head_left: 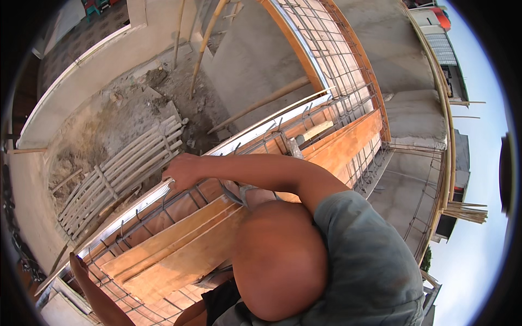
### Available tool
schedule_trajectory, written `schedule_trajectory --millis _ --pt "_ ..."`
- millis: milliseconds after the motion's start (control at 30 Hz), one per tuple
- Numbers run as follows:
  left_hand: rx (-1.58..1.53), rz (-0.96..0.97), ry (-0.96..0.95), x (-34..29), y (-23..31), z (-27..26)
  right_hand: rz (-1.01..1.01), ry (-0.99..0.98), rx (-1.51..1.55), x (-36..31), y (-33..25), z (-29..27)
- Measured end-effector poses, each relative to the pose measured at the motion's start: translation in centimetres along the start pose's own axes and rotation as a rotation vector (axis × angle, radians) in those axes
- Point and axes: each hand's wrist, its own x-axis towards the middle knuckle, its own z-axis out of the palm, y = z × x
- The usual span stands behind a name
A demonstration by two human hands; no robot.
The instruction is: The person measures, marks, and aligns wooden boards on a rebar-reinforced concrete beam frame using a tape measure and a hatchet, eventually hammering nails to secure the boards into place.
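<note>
A long formwork board with a silver edge strip [142,200] runs diagonally across the view. My right hand [185,171] is closed over that edge near its middle, the fingertips hidden on the far side. At the strip's lower-left end is my left hand [79,267], its fingers bent in at the edge; what they hold is too small to make out. Orange-brown wooden planks [174,250] lie on the steel rebar [128,293] beside the strip. A hammer [312,135] with a pale wooden handle rests by the planks, right of my forearm.
My bent knee [280,261] fills the lower middle, and my sandalled foot [253,195] stands on the formwork. Below the edge, a bamboo rack [122,174] lies on the rubble-strewn ground [119,119]. Bamboo poles [204,49] lean nearby. A rebar-filled beam form [331,46] continues at the top.
</note>
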Motion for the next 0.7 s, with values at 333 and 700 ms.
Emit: schedule_trajectory --millis 333,700 --pt "0.025 0.009 -0.045 0.2 0.6 -1.6 0.174 0.142 -0.198 -6.9 8.1 0.2" --pt "0.046 0.1 0.202 -1.8 2.8 -6.5 -0.058 0.138 -0.183 -1.7 6.6 -3.0"
